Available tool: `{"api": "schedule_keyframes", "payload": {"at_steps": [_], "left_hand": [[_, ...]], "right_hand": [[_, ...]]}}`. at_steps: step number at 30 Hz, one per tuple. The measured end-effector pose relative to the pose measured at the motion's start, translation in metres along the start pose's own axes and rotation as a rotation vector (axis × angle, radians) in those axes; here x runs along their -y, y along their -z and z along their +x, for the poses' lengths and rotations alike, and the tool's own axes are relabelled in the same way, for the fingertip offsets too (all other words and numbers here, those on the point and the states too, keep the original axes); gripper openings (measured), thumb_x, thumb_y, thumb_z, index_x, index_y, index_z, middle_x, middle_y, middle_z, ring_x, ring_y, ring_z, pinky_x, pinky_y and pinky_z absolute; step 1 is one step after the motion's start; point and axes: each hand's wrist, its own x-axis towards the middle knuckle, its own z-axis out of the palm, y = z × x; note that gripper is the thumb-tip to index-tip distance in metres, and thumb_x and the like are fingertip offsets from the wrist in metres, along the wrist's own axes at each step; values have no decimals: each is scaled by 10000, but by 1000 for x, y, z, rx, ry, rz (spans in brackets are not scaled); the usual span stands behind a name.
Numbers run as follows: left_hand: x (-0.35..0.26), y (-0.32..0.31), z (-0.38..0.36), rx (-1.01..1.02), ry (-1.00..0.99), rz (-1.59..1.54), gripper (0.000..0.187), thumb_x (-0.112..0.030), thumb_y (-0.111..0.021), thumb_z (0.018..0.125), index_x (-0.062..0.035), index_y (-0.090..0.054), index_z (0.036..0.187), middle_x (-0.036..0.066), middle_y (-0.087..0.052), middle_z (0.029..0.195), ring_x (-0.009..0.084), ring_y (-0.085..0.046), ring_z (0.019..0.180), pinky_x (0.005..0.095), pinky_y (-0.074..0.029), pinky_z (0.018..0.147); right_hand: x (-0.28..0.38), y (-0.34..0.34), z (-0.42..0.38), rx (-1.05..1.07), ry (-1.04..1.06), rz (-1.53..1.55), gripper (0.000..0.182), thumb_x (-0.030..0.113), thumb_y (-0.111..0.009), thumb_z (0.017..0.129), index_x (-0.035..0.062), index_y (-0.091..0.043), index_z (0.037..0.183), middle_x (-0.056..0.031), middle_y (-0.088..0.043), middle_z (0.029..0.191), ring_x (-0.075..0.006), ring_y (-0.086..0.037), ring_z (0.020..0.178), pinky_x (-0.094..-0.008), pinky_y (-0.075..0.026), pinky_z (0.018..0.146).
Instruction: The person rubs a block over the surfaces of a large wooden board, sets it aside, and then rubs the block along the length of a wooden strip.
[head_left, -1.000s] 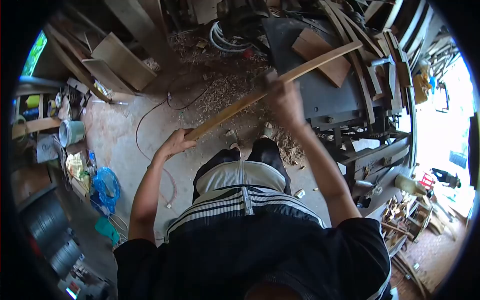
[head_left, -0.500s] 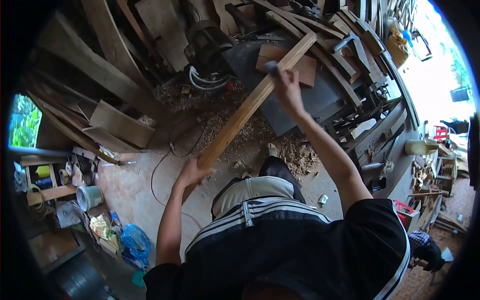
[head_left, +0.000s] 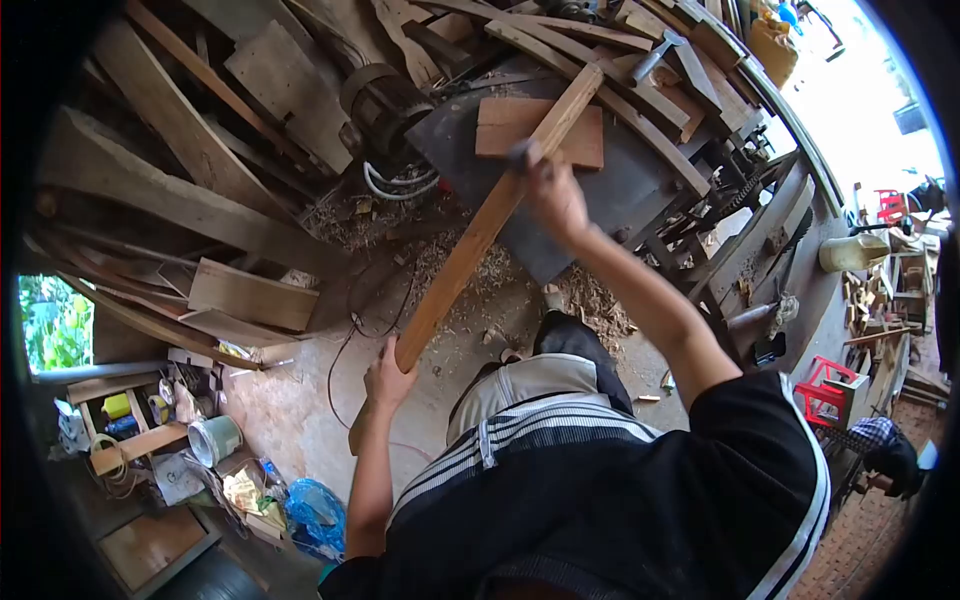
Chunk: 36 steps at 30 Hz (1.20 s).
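Observation:
A long wooden board point(head_left: 465, 260) slants across the view. Its far end rests over the workbench top and its near end passes my left forearm. My left hand point(head_left: 388, 380) is closed around the board's lower part, fingers wrapped on its edge. Higher up, my right hand point(head_left: 556, 200) grips a small dark block point(head_left: 522, 154) that touches the board's face; the block's kind cannot be made out. Under the board's far end lies a flat reddish wood piece point(head_left: 500, 127) on the dark workbench top point(head_left: 640, 200).
A hammer point(head_left: 655, 58) lies among wood strips at the bench's back right. Curved planks point(head_left: 180, 195) lean at the left, near a motor point(head_left: 385, 105). Shavings point(head_left: 595, 305) and a cable point(head_left: 333, 385) lie on the floor. A bucket point(head_left: 215, 440) stands lower left. Another person point(head_left: 885, 450) is far right.
The camera view has shifted, so the bench sits further left. My right hand with the dark block is slightly further down the board. My left hand's fingers have closed more around the board.

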Motion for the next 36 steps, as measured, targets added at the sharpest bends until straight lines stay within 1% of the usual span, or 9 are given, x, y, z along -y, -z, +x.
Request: {"api": "schedule_keyframes", "payload": {"at_steps": [2, 5, 12, 15, 18, 20, 25, 32, 36], "left_hand": [[-18, -12, 7, -397, -94, 31, 584, -220, -725, 706, -153, -484, 1233, 201, -674, 835, 432, -640, 829, 522, -508, 690], [-20, -21, 10, -149, 101, 88, 595, -216, -713, 708, -141, -487, 1253, 208, -673, 940, 419, -646, 831, 514, -510, 716], [-15, 25, -6, 37, 63, -78, 499, -178, -671, 717, -119, -495, 1181, 238, -653, 815, 444, -632, 787, 516, -505, 682], [-3, 22, -19, 48, 1, -140, 512, -163, -658, 715, -94, -490, 1193, 251, -642, 802, 457, -622, 790, 516, -500, 695], [-1, 33, -43, 149, 115, -171, 523, -146, -636, 710, -84, -481, 1206, 263, -634, 801, 469, -613, 794, 525, -493, 701], [-4, 35, -46, 154, 144, -152, 520, -154, -637, 710, -87, -478, 1201, 264, -635, 798, 469, -613, 792, 529, -492, 701], [-6, 31, -45, 127, 138, -97, 489, -180, -635, 717, -99, -472, 1170, 259, -639, 791, 469, -614, 783, 540, -489, 695], [-10, 27, -43, 130, 172, -46, 445, -196, -628, 728, -113, -472, 1136, 256, -637, 764, 472, -614, 773, 548, -486, 689], [-7, 19, -46, 112, 176, -18, 452, -191, -642, 726, -113, -472, 1138, 258, -636, 762, 473, -615, 770, 545, -490, 685]], "right_hand": [[45, 30, -25, 165, 22, 669, 502, 151, -560, 819, -12, -509, 1291, -162, -493, 1282, -255, -515, 1052, -336, -499, 795], [50, 51, -40, -115, 242, 972, 569, 137, -580, 809, -26, -448, 1338, -128, -540, 1149, -248, -557, 1000, -353, -526, 743], [-51, -27, 45, -149, -447, 807, 407, 192, -614, 819, 48, -553, 1194, -124, -524, 1123, -282, -575, 912, -401, -518, 711], [-8, 0, 8, -150, 154, 308, 512, 182, -623, 822, 18, -481, 1286, -134, -509, 1060, -287, -573, 906, -386, -527, 724], [-6, 38, -9, -308, 200, 959, 593, 130, -661, 742, 21, -493, 1300, -94, -521, 1030, -232, -586, 836, -335, -546, 697], [-32, -6, 16, -134, 245, 305, 283, 183, -653, 763, 93, -630, 1030, -51, -556, 1083, -208, -546, 1007, -325, -540, 754], [-97, -74, 71, -39, -449, 645, 342, 153, -607, 811, 100, -577, 1148, -147, -504, 1173, -288, -569, 989, -395, -542, 736], [-41, -4, 6, -142, 411, 427, 314, 169, -598, 811, 158, -657, 1119, -57, -454, 1369, -237, -434, 1180, -384, -485, 880], [-116, -68, 64, -60, -323, 737, 381, 212, -600, 841, 90, -526, 1195, -130, -532, 1120, -327, -580, 907, -429, -521, 721]]}}
